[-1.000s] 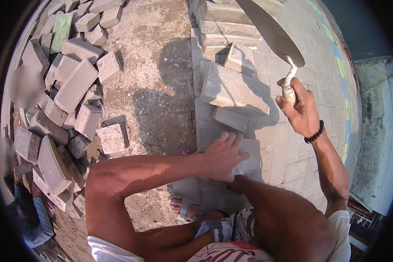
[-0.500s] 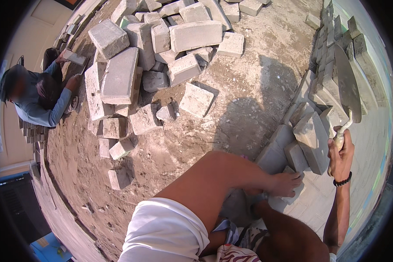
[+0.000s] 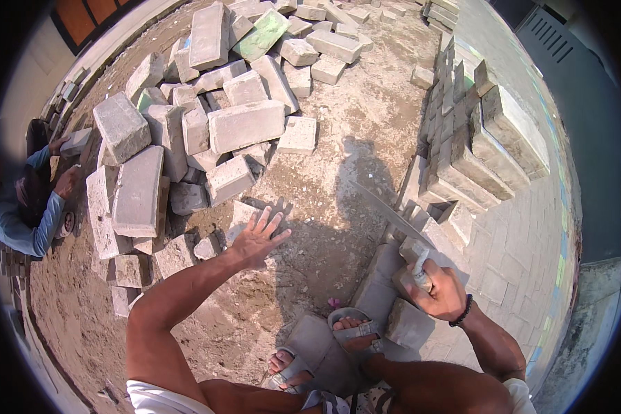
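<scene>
My left hand (image 3: 257, 240) reaches out over the dirt with its fingers spread and nothing in it. Just beyond it a pale paving block (image 3: 240, 215) lies on the ground, partly hidden by the hand. I cannot tell whether the two touch. My right hand (image 3: 440, 288) is wrapped round the light handle of a trowel (image 3: 392, 215), whose long metal blade points forward and left. Below the trowel, close to my right hand, stand grey blocks, one of them a loose block (image 3: 408, 324) beside my sandalled foot.
A heap of paving blocks (image 3: 247, 128) fills the far left. Stacked blocks (image 3: 466, 155) stand along the right, beside a paved strip (image 3: 514, 255). At the left edge another person (image 3: 27, 207) crouches, holding a block (image 3: 76, 143). Blocks lie under my feet.
My left hand has gone from the blocks by my feet forward and left to the loose block. My right hand has moved left, and the trowel has tipped from upright to leaning left.
</scene>
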`<control>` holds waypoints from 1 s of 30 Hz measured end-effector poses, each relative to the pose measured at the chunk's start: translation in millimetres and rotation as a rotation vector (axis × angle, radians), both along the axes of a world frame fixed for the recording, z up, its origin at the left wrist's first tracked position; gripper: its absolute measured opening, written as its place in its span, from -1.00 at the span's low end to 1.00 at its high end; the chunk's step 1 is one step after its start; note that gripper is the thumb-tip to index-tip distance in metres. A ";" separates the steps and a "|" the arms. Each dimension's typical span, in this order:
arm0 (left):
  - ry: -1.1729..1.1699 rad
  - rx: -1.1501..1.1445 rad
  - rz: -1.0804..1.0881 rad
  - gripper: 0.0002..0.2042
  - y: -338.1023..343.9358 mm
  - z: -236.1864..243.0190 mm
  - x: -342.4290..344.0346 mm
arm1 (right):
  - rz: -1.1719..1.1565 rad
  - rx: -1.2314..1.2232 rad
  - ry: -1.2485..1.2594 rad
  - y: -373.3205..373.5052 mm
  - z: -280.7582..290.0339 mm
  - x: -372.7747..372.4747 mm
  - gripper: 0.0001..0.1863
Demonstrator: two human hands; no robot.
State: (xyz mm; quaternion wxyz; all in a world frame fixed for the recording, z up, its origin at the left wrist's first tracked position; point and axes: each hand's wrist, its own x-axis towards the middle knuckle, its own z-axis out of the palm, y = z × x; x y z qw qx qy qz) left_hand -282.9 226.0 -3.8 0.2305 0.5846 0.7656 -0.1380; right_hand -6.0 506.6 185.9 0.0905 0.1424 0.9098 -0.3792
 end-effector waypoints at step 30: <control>-0.118 0.457 0.759 0.20 -112.9 4.7 79.6 | 0.142 -0.459 -0.372 -94.7 -116.0 -22.8 -0.54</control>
